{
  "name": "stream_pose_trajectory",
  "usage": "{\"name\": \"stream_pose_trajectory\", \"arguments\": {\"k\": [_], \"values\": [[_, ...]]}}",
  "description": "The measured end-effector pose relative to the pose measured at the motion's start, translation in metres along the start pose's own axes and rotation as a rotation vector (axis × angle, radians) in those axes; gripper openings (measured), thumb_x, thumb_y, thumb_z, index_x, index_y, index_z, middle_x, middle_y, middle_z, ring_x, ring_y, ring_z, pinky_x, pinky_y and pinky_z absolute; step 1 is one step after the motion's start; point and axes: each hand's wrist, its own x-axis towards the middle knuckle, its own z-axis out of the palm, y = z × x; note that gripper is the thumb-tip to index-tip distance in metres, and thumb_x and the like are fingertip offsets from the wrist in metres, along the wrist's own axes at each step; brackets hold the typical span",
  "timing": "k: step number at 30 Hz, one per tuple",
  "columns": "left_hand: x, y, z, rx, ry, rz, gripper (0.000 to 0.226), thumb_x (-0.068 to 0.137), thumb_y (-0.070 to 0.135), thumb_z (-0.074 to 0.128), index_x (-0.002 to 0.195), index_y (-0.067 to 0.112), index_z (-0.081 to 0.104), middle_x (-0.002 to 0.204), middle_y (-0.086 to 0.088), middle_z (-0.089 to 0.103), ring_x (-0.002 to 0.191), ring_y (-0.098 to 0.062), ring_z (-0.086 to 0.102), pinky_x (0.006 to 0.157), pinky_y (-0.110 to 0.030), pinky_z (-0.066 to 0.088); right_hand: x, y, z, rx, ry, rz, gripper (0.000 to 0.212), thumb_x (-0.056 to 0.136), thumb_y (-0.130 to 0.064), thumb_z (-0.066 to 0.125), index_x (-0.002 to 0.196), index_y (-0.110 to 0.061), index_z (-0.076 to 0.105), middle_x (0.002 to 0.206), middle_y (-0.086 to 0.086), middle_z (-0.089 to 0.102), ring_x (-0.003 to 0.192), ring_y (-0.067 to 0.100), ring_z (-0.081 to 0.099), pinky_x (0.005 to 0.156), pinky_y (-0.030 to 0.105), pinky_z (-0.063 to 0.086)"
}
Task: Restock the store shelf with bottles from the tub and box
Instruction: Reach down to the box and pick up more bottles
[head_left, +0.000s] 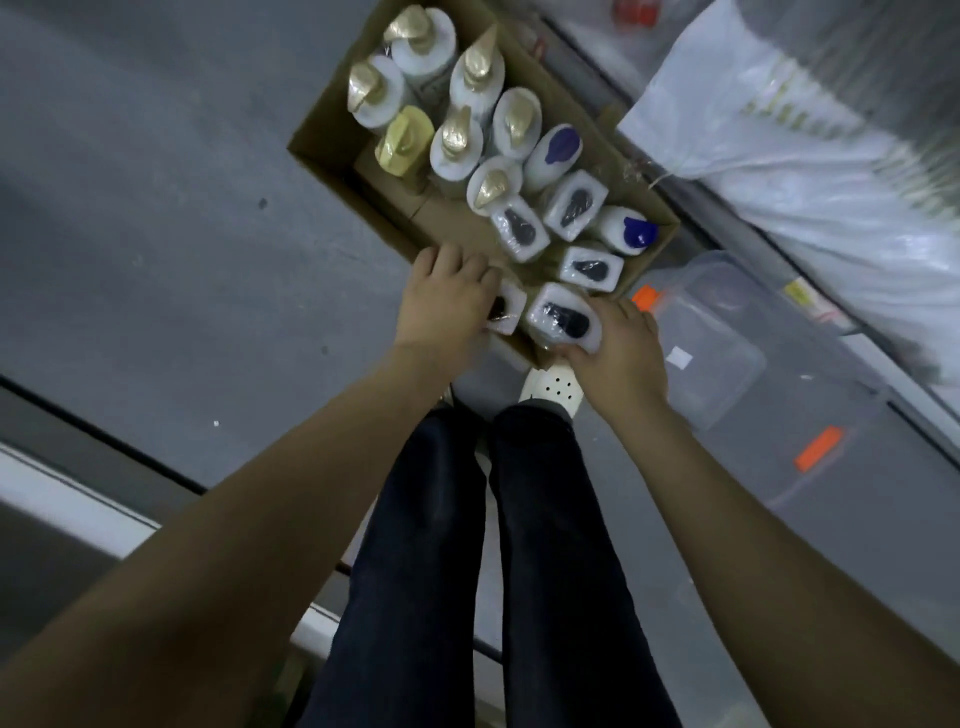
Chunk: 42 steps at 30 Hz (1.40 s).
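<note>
A cardboard box (332, 156) stands on the grey floor, packed with upright pump bottles. Gold-capped white bottles (480, 78) fill its far end, and blue-capped ones (556, 156) stand along its right side. Plastic-wrapped square white bottles with black pumps (575, 205) fill the near end. My left hand (447, 301) grips one black-pump bottle (506, 312) at the near corner. My right hand (618, 353) grips the neighbouring black-pump bottle (563, 319) from its right side.
A clear plastic tub (727, 332) with orange tags sits on the floor right of the box. A white plastic bag (779, 130) lies at the upper right beside the shelf base. My dark trousers (467, 545) and a white shoe (550, 387) are below the box.
</note>
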Motion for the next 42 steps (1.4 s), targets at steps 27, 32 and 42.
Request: {"name": "stream_pose_trajectory", "arguments": {"k": [27, 32, 42], "values": [[-0.261, 0.125, -0.683, -1.384, 0.742, 0.435, 0.052, 0.059, 0.039, 0.084, 0.106, 0.026, 0.066, 0.098, 0.007, 0.074, 0.091, -0.008, 0.07, 0.073, -0.024, 0.055, -0.422, -0.258, -0.534, 1.373, 0.749, -0.711, 0.059, 0.064, -0.042, 0.065, 0.113, -0.009, 0.06, 0.097, 0.004, 0.071, 0.089, 0.02, 0.067, 0.074, 0.037, 0.057], [-0.277, 0.202, -0.725, -1.483, 0.612, 0.684, 0.029, 0.058, 0.036, 0.082, 0.083, 0.025, 0.074, 0.086, 0.004, 0.076, 0.081, -0.01, 0.071, 0.066, -0.023, 0.054, -0.489, -0.223, -0.586, 1.332, 0.853, -0.783, 0.061, 0.064, -0.044, 0.065, 0.112, -0.007, 0.062, 0.097, 0.007, 0.072, 0.091, 0.021, 0.068, 0.077, 0.037, 0.057], [-0.324, 0.381, -0.733, -1.762, 0.348, 0.827, 0.017, 0.068, 0.027, 0.068, 0.079, 0.014, 0.068, 0.071, 0.001, 0.073, 0.065, -0.01, 0.069, 0.06, -0.024, 0.057, -0.618, -0.092, -0.644, 1.198, 0.907, -0.803, 0.099, 0.042, -0.065, 0.085, 0.115, -0.002, 0.065, 0.109, 0.019, 0.07, 0.096, 0.031, 0.069, 0.076, 0.043, 0.059]]}}
